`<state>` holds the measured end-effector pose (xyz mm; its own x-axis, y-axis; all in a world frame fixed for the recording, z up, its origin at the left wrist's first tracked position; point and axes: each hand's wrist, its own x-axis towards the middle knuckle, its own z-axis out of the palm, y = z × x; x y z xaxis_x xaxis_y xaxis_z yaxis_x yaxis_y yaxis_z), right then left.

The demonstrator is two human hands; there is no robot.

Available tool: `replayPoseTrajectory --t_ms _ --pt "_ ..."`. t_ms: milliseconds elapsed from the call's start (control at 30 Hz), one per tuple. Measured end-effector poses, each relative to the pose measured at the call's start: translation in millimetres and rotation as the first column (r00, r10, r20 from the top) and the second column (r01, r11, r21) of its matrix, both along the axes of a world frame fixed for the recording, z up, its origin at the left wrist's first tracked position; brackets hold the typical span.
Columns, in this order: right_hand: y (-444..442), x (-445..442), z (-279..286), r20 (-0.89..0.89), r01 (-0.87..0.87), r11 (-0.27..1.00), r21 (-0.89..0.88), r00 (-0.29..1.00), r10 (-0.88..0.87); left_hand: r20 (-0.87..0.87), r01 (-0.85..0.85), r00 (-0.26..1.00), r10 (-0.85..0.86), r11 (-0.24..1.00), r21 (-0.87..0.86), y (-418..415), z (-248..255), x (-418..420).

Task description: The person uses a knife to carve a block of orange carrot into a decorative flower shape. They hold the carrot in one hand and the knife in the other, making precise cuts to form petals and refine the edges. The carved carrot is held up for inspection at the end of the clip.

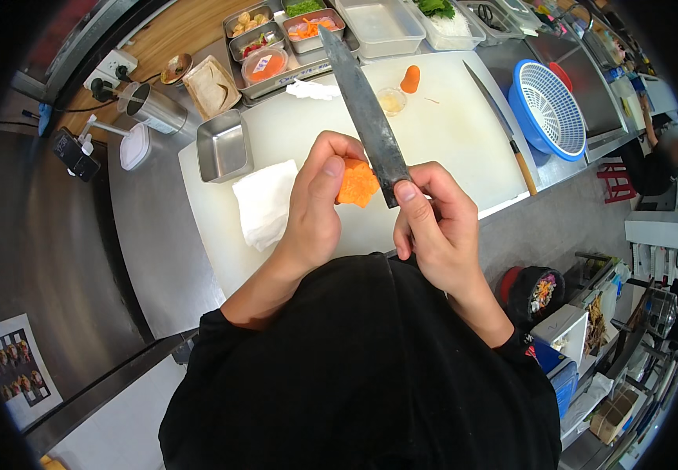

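My left hand (318,205) grips a piece of peeled carrot (356,185), its cut face scalloped and turned towards me. In my right hand (441,220) is a broad, dark-bladed kitchen knife (368,111), pinched at the heel between thumb and fingers. The blade points away from me, close beside the carrot; whether it touches is not clear. The knife's handle is hidden in my palm. Both hands are above a white cutting board (292,129). A carrot end (410,79) lies on the board beside a small clear cup (391,101) with pale contents.
A second knife (497,111) with a wooden handle lies along the board's right edge, near a blue basin with a colander (550,108). A folded white cloth (265,202) and a steel container (224,147) are at left. Food containers (289,44) line the back. A person (647,155) is far right.
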<state>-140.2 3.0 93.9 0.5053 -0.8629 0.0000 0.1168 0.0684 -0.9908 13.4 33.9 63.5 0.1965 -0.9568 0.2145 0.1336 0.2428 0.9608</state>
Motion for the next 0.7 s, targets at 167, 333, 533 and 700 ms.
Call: replayPoseTrajectory --t_ms 167,333,533,700 --pt "0.9 -0.5 -1.5 -0.014 -0.003 1.0 -0.008 1.0 0.002 0.007 0.014 1.0 -0.014 1.0 -0.016 -0.2 -0.6 1.9" --pt "1.4 0.7 -2.8 -0.018 -0.004 0.999 -0.036 1.0 0.003 -0.034 0.005 0.999 -0.006 0.999 -0.034 -0.6 1.1 -0.4" --pt "0.5 3.2 -2.9 -0.023 -0.022 1.0 -0.017 0.999 0.021 -0.033 -0.021 0.999 0.02 0.999 -0.028 -1.6 0.3 -1.1" --pt "-3.5 4.9 0.1 -0.256 -0.038 0.993 -0.116 0.967 0.007 0.053 -0.064 0.997 0.06 0.994 0.083 0.2 6.1 -1.9"
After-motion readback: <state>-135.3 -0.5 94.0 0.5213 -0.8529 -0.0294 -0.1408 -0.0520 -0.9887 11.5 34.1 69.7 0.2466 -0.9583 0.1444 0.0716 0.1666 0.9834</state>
